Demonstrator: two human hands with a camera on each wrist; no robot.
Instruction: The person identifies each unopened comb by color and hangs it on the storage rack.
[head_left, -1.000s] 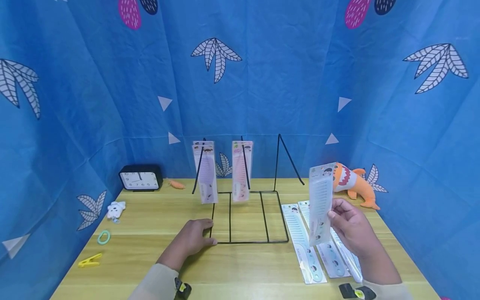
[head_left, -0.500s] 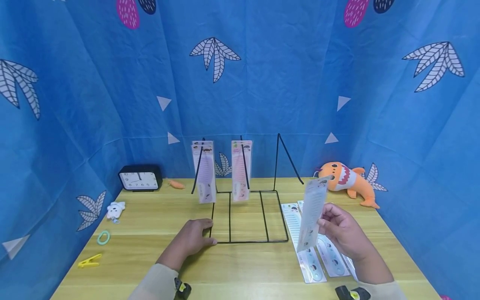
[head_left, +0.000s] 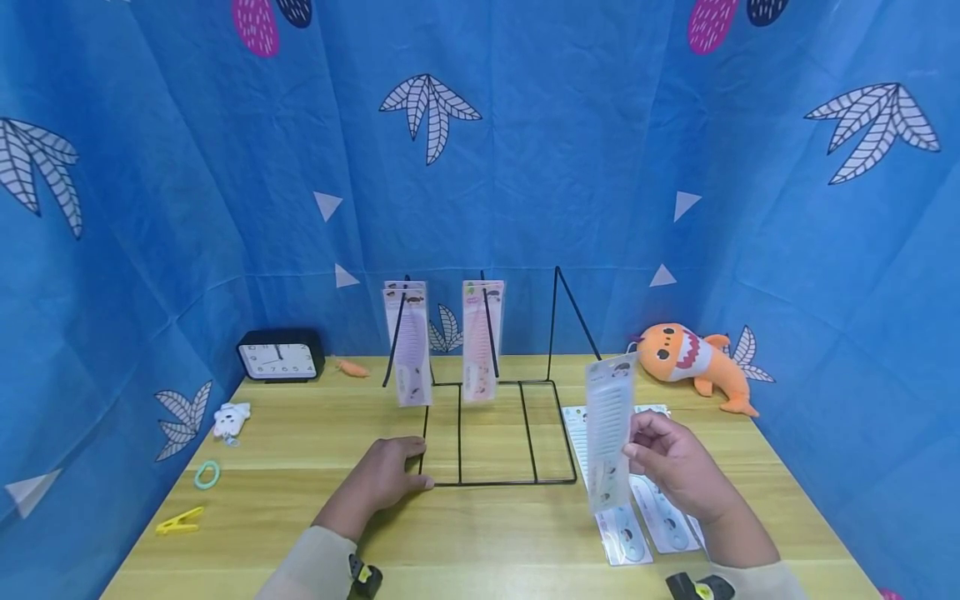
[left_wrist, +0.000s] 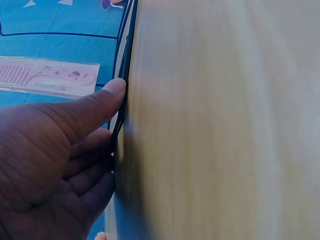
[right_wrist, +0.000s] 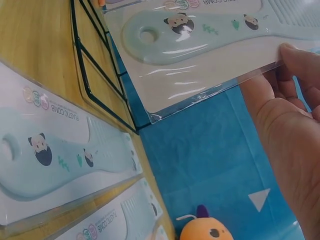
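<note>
My right hand [head_left: 671, 462] pinches the edge of a packaged pale green comb [head_left: 609, 433], held upright above the table; in the right wrist view the comb [right_wrist: 200, 35] shows its handle end printed with small faces. Below it, several similar packaged combs [head_left: 626, 537] lie flat on the table. A black wire rack [head_left: 495, 483] stands in the middle, its front left corner held between the thumb and fingers of my left hand [head_left: 384, 473]. Packaged purple combs [head_left: 410, 346] hang on its left hook, and pink ones [head_left: 480, 346] on its middle hook. The right hook [head_left: 577, 312] is bare.
An orange shark plush [head_left: 686, 358] lies behind the loose combs. Along the left side are a black clock [head_left: 281, 354], a small orange toy [head_left: 351, 368], a white plush charm [head_left: 231, 419], a green ring [head_left: 207, 475] and a yellow clip [head_left: 180, 522]. Blue cloth encloses the table.
My right hand has carried the comb leftward toward the rack's right hook, turning it edge-on midway and then facing front again. The left hand has stayed on the rack.
</note>
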